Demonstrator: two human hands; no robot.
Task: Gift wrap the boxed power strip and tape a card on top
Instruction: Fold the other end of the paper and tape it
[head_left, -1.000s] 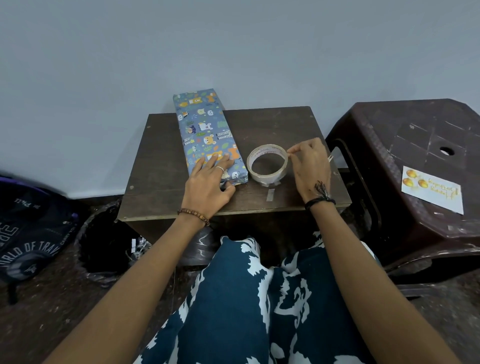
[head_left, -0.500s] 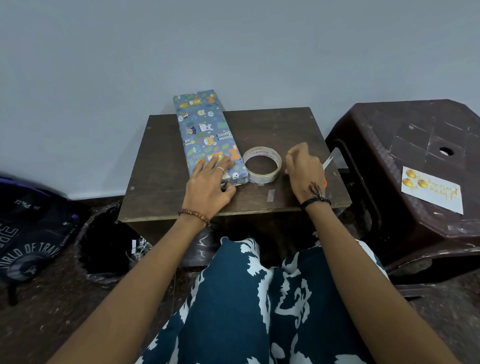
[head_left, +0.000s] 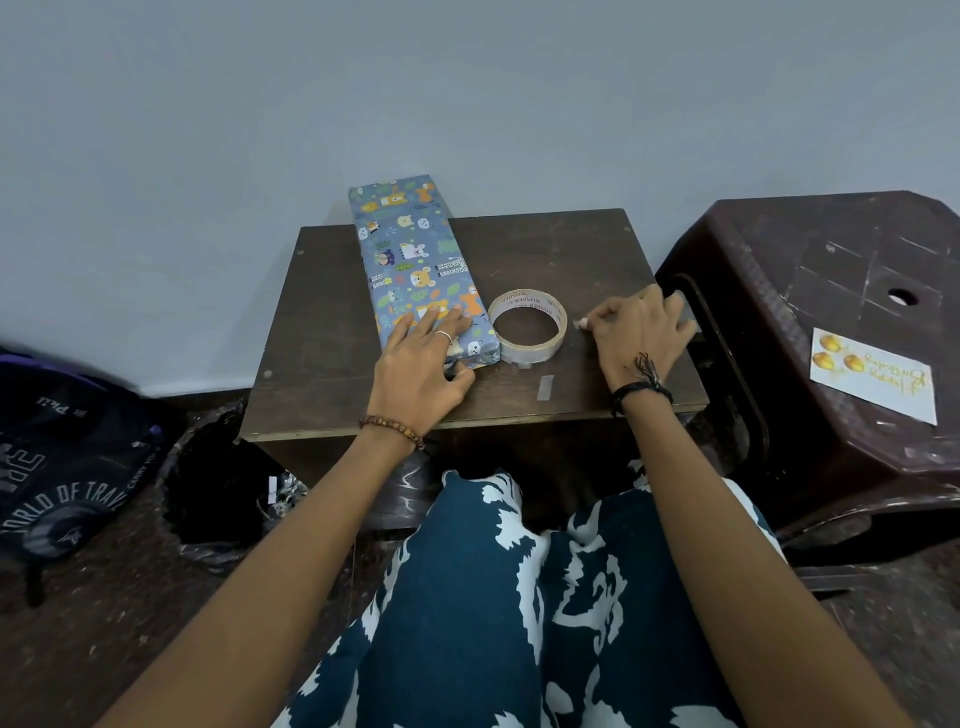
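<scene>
The left hand (head_left: 423, 364) lay flat-fingered on the wrapped box's (head_left: 410, 265) near end, while the nearer right hand (head_left: 641, 332), fingers pinched, sat just right of the tape roll (head_left: 527, 332).

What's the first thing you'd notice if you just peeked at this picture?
Probably the gift box in blue paper with cartoon animals, lying on the small brown table, its far end against the wall, with the left hand flat on its near end. Right beside it sits a roll of clear tape, and a card with gold balloons lies on the dark stool at the right.
</scene>
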